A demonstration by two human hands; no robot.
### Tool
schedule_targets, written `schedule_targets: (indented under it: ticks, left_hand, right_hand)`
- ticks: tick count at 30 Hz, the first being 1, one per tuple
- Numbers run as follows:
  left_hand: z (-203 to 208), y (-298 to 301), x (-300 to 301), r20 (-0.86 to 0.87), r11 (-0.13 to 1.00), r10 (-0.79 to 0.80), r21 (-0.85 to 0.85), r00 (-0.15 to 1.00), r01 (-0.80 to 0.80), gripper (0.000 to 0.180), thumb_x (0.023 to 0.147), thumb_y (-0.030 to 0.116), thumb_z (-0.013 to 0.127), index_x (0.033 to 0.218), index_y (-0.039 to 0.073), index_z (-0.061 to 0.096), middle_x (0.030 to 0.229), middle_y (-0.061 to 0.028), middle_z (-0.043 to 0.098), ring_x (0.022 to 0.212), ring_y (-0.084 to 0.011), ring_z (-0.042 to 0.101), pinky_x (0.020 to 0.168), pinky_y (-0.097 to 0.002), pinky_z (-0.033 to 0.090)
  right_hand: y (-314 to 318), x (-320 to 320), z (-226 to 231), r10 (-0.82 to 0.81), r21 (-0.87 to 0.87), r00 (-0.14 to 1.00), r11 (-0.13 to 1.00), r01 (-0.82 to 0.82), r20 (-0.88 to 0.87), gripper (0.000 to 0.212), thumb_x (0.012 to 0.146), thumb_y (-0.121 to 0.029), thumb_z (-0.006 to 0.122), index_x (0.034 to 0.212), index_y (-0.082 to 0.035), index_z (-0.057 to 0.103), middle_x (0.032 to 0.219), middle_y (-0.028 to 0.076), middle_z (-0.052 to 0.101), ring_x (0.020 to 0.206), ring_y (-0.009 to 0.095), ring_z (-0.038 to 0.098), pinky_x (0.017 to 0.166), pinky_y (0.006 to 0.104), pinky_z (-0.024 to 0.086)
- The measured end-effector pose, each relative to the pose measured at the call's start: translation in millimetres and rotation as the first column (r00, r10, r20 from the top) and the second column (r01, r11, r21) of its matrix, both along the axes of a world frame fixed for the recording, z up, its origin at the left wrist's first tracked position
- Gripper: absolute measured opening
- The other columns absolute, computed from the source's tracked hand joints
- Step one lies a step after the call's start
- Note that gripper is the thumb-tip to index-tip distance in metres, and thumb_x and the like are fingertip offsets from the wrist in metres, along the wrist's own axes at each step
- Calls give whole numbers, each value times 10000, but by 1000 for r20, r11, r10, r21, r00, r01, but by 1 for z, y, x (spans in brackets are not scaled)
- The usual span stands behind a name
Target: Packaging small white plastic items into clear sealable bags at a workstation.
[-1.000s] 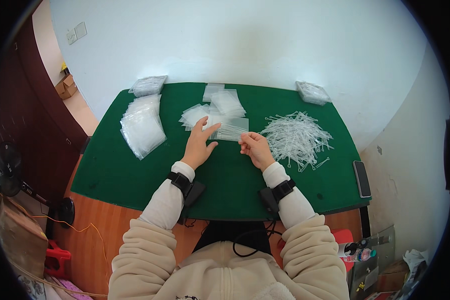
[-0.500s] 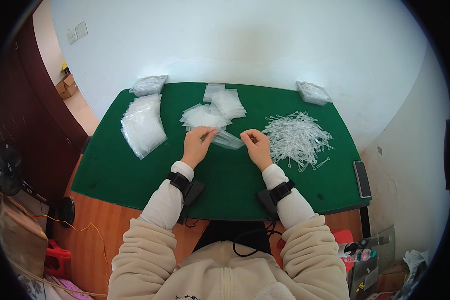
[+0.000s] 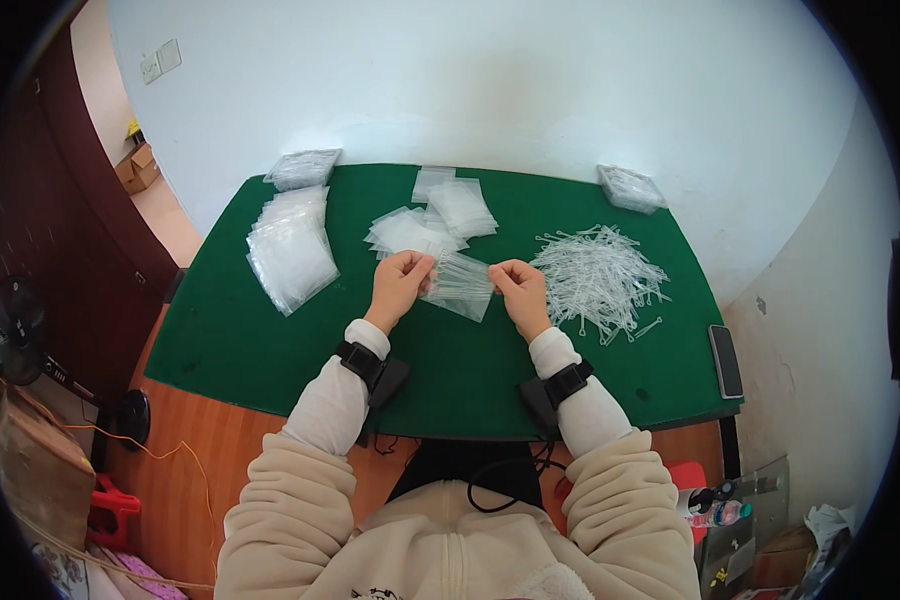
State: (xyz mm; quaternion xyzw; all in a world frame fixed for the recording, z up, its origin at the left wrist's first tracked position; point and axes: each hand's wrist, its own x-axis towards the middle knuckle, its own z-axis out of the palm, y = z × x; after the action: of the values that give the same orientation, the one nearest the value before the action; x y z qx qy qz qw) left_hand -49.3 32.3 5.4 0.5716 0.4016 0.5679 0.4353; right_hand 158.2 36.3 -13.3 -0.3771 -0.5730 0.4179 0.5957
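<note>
Head view: fingers [image 3: 423, 268] of left hand [image 3: 395, 292] and right hand [image 3: 523, 298] pinch opposite sides of a clear bag [image 3: 462, 291] above green tabletop [image 3: 450, 380]; probably light, limp, slippery, best held by its edges.

Dark phone [image 3: 726, 362] on green desk [image 3: 450, 390], just past 3 o'clock from view centre. Bottle [image 3: 720, 514] with green cap at 4 o'clock. Red stool [image 3: 120, 512] at 8, black fan [image 3: 17, 315] at 9. Cardboard box [image 3: 138, 170], wall switch plate [image 3: 169, 55] near 10.

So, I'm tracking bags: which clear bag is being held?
The clear bag between the left grip and right grip; the other bags lie on the green table, unheld.
</note>
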Motion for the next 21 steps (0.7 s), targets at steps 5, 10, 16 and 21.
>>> schedule_targets:
  ticks: [5,10,16,21]
  left_hand:
    - [0,1,-7,-130,986,-97,-148,987,77,187,869,172,571,778,10,587,645,-11,593,474,-53,466,447,-202,364]
    - [3,-7,3,-166,907,-381,-259,910,333,177,863,168,580,774,16,583,655,-12,599,468,-54,462,435,-209,363]
    - [8,-17,11,-274,877,-473,-235,837,419,161,846,161,600,786,13,579,657,-12,587,490,-54,467,451,-205,366]
    - [3,-17,11,-333,916,-401,-166,853,366,175,831,165,619,751,13,587,637,-13,586,516,-58,491,474,-212,399]
  right_hand:
    - [3,9,0,84,-67,982,993,-97,-169,147,803,-129,642,703,-36,587,601,-32,524,563,37,454,519,191,343]
    - [-2,8,8,91,-182,966,974,-137,-242,151,805,-138,641,707,-34,590,618,-27,536,564,42,461,530,193,363]
    - [-10,0,10,285,-230,958,934,-275,12,127,827,-139,617,754,-36,600,655,-33,544,580,42,465,548,196,385]
    - [-7,0,3,333,-179,936,933,-311,111,114,820,-127,624,768,-28,605,670,-36,554,587,35,466,543,188,379]
